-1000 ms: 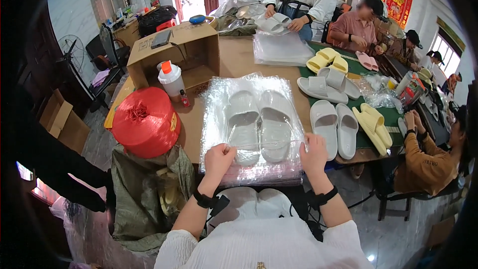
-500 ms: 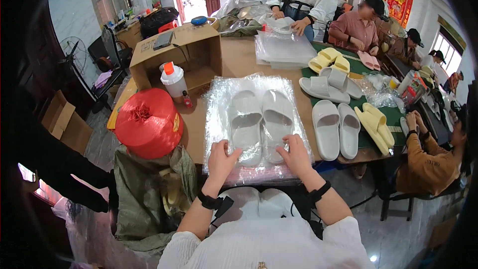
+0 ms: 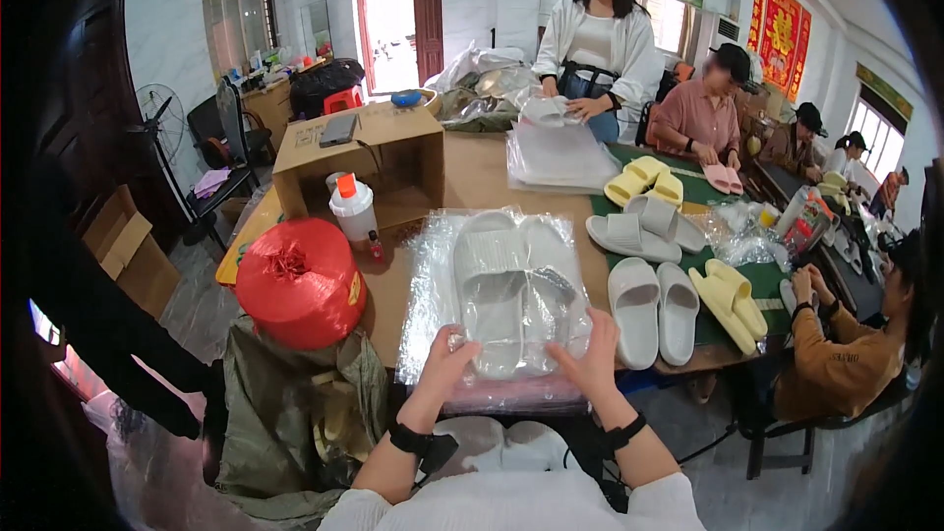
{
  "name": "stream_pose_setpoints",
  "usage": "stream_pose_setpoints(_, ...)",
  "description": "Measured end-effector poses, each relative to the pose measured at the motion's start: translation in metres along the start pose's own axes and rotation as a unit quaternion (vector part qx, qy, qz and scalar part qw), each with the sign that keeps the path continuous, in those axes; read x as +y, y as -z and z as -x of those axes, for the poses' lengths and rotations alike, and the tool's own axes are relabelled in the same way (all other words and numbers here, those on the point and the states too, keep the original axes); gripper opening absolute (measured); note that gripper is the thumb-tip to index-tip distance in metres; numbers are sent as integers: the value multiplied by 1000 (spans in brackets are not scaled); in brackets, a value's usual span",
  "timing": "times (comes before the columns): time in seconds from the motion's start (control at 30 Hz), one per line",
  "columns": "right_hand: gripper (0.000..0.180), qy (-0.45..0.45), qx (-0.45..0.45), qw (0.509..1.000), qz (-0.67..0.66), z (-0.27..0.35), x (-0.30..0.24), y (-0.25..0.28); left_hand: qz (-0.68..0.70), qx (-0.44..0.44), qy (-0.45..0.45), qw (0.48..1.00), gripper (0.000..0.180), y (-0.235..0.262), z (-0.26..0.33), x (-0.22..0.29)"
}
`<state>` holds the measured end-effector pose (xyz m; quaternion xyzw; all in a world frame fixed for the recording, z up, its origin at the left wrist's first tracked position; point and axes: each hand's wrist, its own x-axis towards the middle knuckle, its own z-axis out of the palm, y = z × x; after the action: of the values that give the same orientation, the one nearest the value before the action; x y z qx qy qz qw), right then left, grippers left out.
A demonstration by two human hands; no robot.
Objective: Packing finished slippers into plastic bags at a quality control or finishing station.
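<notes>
A pair of light grey slide slippers (image 3: 492,292) lies inside a clear plastic bag (image 3: 562,280) on the table before me. The left slipper now partly overlaps the right one. My left hand (image 3: 447,364) pinches the bag beside the left slipper's heel, thumb inward and fingers curled. On the other side my right hand (image 3: 590,359) closes on the bag's near right part, its thumb by the right slipper's heel. Under this bag lies a stack of shiny clear bags (image 3: 423,285), with a pinkish layer at its near edge.
To the left stand a red roll of plastic twine (image 3: 300,285), a bottle with an orange cap (image 3: 352,206) and an open cardboard box (image 3: 393,162). Grey slippers (image 3: 634,310) and yellow slippers (image 3: 728,305) sit on the right. Across the table a person (image 3: 590,49) handles slippers above clear sheets (image 3: 560,157).
The slippers were side by side and apart; now they have come together and overlap within the bag. Both hands have drawn in around them. My view has tilted up.
</notes>
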<state>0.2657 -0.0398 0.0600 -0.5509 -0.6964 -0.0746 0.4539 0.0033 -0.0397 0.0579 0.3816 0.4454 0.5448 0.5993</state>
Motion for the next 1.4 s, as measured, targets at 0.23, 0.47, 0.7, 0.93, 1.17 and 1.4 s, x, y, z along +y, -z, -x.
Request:
stream_pose_setpoints(0.23, 77, -285, -210, 780, -516, -27, -22, 55, 147, -184, -44, 971, 54, -9, 29, 18)
stream_pose_setpoints(0.47, 54, -293, -169, 741, -580, -5, -49, 40, 268, -251, 47, 929, 53, -16, 39, 2)
stream_pose_setpoints(0.7, 48, -225, -93, 844, -478, 9, -71, 12, 100, -140, 7, 985, 56, -27, 59, -3)
stream_pose_setpoints(0.93, 75, -143, -304, 805, -489, 33, -19, 26, -55, -43, -62, 996, 67, 15, 92, 24)
stream_pose_setpoints(1.17, 40, -110, -213, 943, -229, 5, 2, 24, -253, 115, -79, 957, 68, 203, 210, 137)
stream_pose_setpoints(1.4, 31, -111, -206, 947, -222, 14, 17, 10, -186, 279, 109, 936, 67, 297, 320, 165)
